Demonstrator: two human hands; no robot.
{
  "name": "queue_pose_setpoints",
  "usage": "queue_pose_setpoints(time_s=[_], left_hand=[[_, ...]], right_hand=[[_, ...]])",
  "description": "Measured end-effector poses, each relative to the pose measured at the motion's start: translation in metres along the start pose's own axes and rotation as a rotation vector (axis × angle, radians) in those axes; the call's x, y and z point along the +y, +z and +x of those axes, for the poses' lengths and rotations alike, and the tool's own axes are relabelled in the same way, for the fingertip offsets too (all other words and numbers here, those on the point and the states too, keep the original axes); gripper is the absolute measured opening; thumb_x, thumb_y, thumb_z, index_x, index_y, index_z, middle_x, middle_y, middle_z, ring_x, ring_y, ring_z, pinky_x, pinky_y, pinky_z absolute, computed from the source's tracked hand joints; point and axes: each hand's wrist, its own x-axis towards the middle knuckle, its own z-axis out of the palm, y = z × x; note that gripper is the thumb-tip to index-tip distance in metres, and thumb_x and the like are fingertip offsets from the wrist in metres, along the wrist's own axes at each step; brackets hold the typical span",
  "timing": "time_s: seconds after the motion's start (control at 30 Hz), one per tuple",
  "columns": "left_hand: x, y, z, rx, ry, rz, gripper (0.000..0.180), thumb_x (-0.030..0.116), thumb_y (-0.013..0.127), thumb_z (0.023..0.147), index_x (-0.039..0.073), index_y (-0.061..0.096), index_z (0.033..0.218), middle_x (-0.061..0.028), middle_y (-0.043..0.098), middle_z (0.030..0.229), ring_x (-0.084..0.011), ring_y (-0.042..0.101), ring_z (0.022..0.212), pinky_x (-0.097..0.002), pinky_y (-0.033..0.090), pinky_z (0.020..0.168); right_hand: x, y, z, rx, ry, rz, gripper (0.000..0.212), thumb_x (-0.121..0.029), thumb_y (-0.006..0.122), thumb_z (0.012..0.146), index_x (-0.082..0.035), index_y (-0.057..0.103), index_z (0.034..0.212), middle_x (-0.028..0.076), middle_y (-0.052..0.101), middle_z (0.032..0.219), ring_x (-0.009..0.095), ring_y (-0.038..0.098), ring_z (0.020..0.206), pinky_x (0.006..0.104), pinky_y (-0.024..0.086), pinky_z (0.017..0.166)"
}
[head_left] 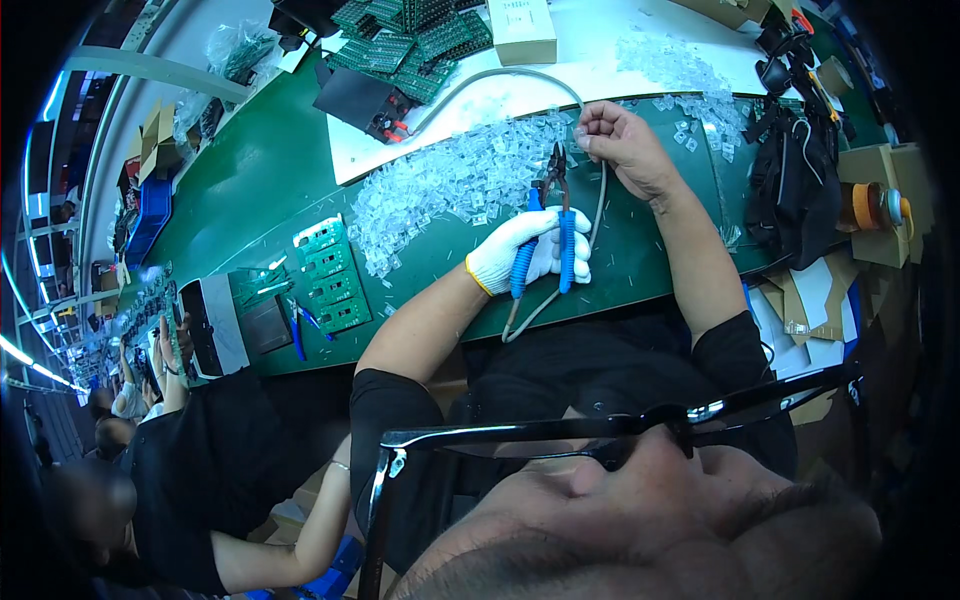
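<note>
Your left hand (538, 247), gloved and reaching in from the lower left to the middle of the frame, has its fingers wrapped around the blue-handled pliers (567, 240), tip pointing up. Your bare right hand (630, 150) bends in from the right, fingers curled beside the clear plastic pieces (450, 180) at upper centre; whether they grip anything, I cannot tell.
</note>
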Motion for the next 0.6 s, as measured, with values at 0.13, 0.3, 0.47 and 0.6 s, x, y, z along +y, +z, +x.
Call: queue_pose_setpoints(time_s=[0.13, 0.3, 0.47, 0.6], left_hand=[[0.0005, 0.0019, -0.0004, 0.036, -0.014, 0.006, 0.067, 0.046, 0.07, 0.097, -0.006, 0.056, 0.137, -0.0259, 0.07, 0.117, -0.0432, 0.071, 0.106, -0.0582, 0.054, 0.102], [-0.0002, 0.0013, -0.0001, 0.026, -0.008, 0.011, 0.067, 0.046, 0.07, 0.096, -0.005, 0.056, 0.137, -0.0251, 0.07, 0.117, -0.043, 0.071, 0.107, -0.0584, 0.054, 0.102], [-0.0005, 0.0016, -0.0026, 0.05, -0.009, 0.048, 0.067, 0.046, 0.07, 0.097, -0.005, 0.055, 0.137, -0.0242, 0.07, 0.117, -0.0425, 0.071, 0.108, -0.0585, 0.054, 0.102], [-0.0025, 0.0003, -0.0027, 0.086, -0.009, 0.083, 0.063, 0.043, 0.068, 0.099, -0.005, 0.055, 0.138, -0.0236, 0.07, 0.118, -0.0409, 0.071, 0.109, -0.0583, 0.054, 0.103]], right_hand=[[-0.0025, 0.0069, -0.0035, -0.048, 0.009, 0.045, 0.027, -0.004, 0.077, 0.092, 0.0, 0.07, 0.118, 0.003, 0.069, 0.105, 0.009, 0.062, 0.087, 0.024, 0.052, 0.078], [-0.0044, 0.0025, -0.0048, -0.058, 0.074, -0.017, 0.025, -0.005, 0.077, 0.093, 0.001, 0.072, 0.117, 0.004, 0.071, 0.105, 0.009, 0.064, 0.089, 0.0239, 0.052, 0.079], [-0.0058, 0.0091, -0.0047, -0.057, 0.118, -0.025, 0.026, -0.002, 0.077, 0.091, 0.0, 0.07, 0.116, 0.003, 0.069, 0.101, 0.009, 0.063, 0.087, 0.0222, 0.05, 0.075], [-0.0056, 0.0097, -0.004, -0.058, 0.069, 0.006, 0.025, -0.001, 0.078, 0.089, -0.002, 0.068, 0.111, 0.003, 0.069, 0.099, 0.008, 0.064, 0.087, 0.0225, 0.051, 0.075]])
